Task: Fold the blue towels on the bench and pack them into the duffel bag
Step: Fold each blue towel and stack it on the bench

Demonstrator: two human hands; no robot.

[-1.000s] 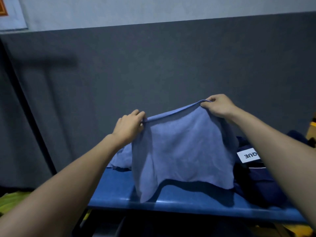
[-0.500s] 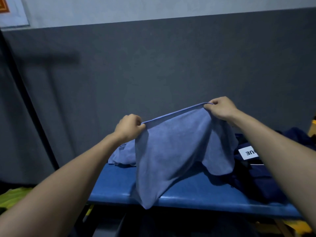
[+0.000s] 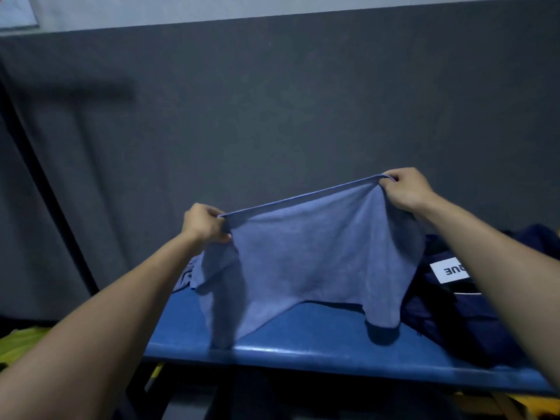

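Holding a blue towel (image 3: 306, 256) stretched above the blue bench (image 3: 303, 350), you have it in the middle of the frame. At centre left, your left hand (image 3: 204, 224) curls round the towel's left top corner, fingers closed on the hem. Behind it, low at the left, more blue cloth (image 3: 188, 274) lies bunched on the bench. The towel hangs open, its lower corners touching the bench top. Right of centre and higher, your right hand (image 3: 404, 189) pinches the other top corner. At the right edge, the dark navy duffel bag (image 3: 448, 322) sits on the bench, a white label (image 3: 448, 270) on it.
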